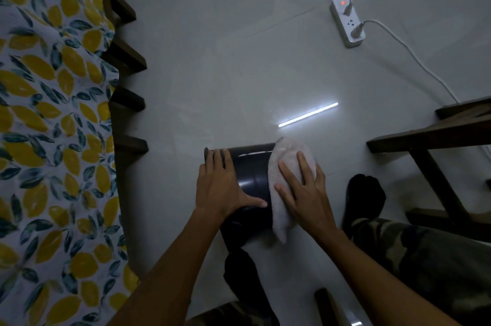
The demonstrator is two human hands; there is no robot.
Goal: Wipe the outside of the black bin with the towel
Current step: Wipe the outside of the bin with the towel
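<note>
The black bin (252,177) lies on its side on the pale floor, its rim toward the left. My left hand (221,187) rests flat on the bin near that rim, fingers spread, holding it steady. A pale pinkish towel (284,166) is draped over the bin's right end. My right hand (305,193) presses flat on the towel with fingers apart. The bin's underside and far side are hidden.
A table with a lemon-print cloth (53,126) and dark wooden legs fills the left. A wooden chair frame (438,140) stands at right. A white power strip (346,23) with cables lies far back. My feet in dark socks (364,201) flank the bin.
</note>
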